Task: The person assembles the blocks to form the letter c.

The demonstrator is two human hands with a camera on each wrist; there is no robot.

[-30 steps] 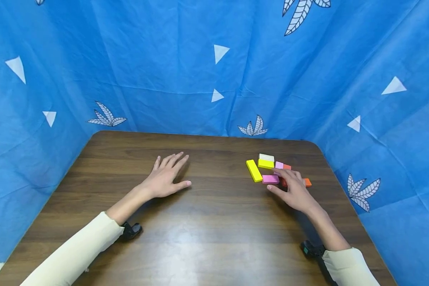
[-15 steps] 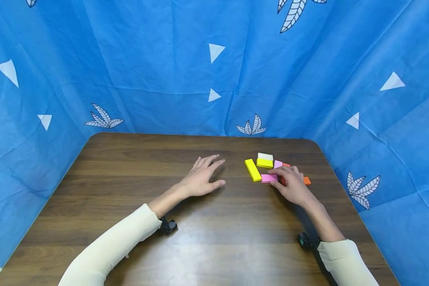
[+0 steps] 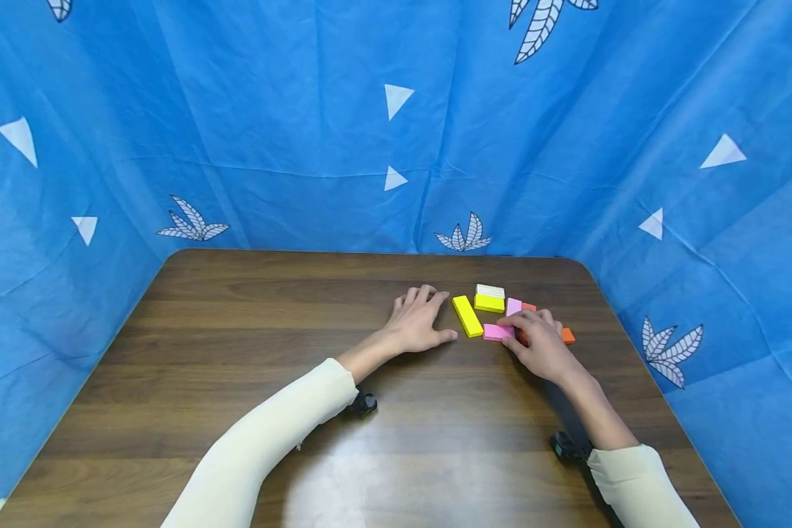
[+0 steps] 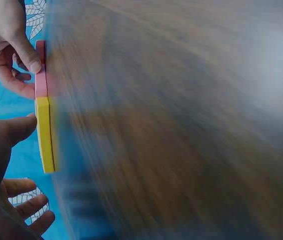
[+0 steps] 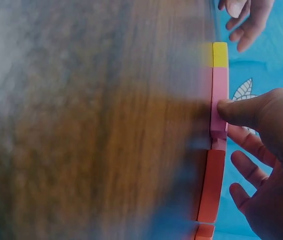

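My right hand pinches the flat pink rectangular block lying on the dark wooden table: the thumb presses its near edge, and fingers curl over the far side. My left hand lies flat on the table just left of the long flat yellow block, fingers relaxed and straight, gripping nothing; the left wrist view shows the thumb close to that block's edge, though I cannot tell whether it touches.

The pink block sits at the near edge of the cluster, towards the table's right rear. One end meets the near end of the long yellow block. Behind it lie a short yellow block with a white block beyond, a second pink block, and orange blocks partly hidden by my right hand. Blue patterned cloth walls the table on 3 sides.

Risks, as I judge them: the pieces are thin and lie flush on the wood, so a pinch on the edges alone may slip. Dragging the pink block could push the long yellow neighbour askew. My curled fingers, close over the orange blocks, could scatter them on lifting.
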